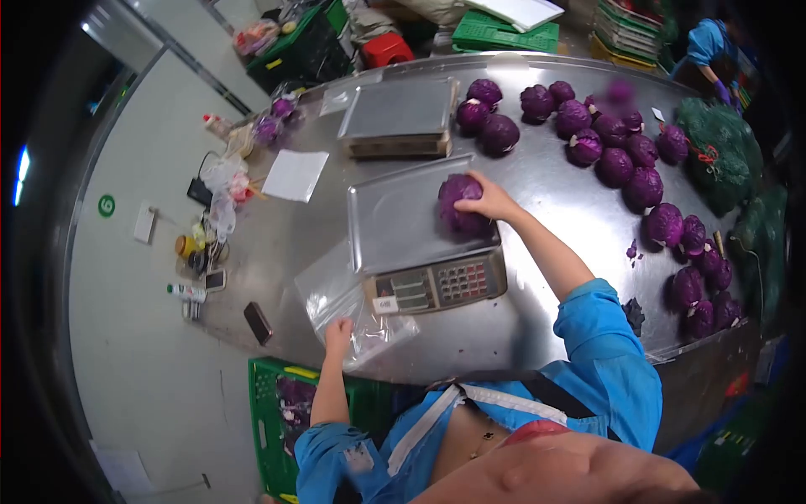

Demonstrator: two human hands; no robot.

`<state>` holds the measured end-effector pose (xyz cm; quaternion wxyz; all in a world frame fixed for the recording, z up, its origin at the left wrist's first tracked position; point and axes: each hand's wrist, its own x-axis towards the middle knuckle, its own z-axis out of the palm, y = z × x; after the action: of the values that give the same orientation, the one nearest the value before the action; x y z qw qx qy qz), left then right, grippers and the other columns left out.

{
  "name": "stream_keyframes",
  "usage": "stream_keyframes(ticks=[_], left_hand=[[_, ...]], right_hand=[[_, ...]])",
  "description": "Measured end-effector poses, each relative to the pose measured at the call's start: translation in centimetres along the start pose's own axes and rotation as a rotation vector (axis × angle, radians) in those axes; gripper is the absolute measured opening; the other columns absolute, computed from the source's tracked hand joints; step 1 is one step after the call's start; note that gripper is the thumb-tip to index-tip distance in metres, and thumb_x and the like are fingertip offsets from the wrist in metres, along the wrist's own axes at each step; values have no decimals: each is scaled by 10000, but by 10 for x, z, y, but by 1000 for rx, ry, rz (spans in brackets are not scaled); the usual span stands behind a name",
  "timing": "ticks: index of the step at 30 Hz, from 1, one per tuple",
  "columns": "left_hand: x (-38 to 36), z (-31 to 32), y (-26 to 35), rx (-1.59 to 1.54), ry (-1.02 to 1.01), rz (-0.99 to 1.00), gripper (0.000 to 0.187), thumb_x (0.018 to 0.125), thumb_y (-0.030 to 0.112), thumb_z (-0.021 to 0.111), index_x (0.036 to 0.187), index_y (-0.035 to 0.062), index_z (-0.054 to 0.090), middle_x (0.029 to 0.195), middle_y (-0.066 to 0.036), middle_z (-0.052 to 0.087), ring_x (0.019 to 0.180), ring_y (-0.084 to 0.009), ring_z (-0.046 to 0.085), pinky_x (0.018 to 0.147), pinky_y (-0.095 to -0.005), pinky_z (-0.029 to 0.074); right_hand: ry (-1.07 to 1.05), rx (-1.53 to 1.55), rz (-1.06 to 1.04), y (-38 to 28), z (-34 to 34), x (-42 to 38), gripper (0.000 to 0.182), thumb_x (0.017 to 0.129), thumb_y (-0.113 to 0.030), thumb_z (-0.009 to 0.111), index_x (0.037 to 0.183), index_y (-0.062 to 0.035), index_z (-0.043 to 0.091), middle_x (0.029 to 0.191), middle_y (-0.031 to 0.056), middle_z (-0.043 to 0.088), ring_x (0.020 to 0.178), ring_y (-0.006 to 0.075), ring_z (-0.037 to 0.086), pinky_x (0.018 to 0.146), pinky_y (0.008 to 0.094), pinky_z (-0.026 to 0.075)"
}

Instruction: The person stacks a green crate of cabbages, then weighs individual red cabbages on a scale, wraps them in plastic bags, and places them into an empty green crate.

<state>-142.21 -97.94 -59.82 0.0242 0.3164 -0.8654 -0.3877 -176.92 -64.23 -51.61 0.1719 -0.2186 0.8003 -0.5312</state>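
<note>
The left hand (338,329), forearm pointing forward, has its fingers curled together at the clear plastic bag (369,340); whether they pinch it is unclear. Right of it, over the near scale's tray (390,210), the red cabbage (457,206) looks nearly round, its pointing direction unclear, gripped between thumb and fingers of the inward-reaching right hand (489,200).

A pale wall (143,277) is seen along the left, marked with a round green sign (107,206). The metal bench (277,252) is lit from above, its surface streaked with reflections. Green crates (505,35) are placed beyond its far edge; stacked trays (625,29) are seen at far right.
</note>
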Motion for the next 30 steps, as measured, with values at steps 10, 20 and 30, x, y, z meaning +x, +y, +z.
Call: stream_keyframes(ticks=[10,20,30], left_hand=[[-115,34,94,-726,-346,265,148,763,76,577,887,38,506,678,-31,509,608,-144,529,564,-277,456],[-139,1,191,-7,-102,966,417,642,283,704,934,50,519,861,-120,578,793,-265,553,761,-358,407],[-77,26,184,-1195,-764,429,288,839,318,499,777,45,568,631,-62,528,529,-134,522,493,-295,429]], right_hand=[[-445,461,-66,-44,183,-199,1006,585,-299,790,1333,7,191,1175,182,469,1073,237,480,868,349,408],[322,358,-329,-82,143,-210,174,666,-25,640,657,-52,468,611,6,480,596,79,490,551,230,408],[-1086,446,150,-117,65,-214,374,735,-364,629,816,0,609,651,43,564,568,79,499,522,210,381]])
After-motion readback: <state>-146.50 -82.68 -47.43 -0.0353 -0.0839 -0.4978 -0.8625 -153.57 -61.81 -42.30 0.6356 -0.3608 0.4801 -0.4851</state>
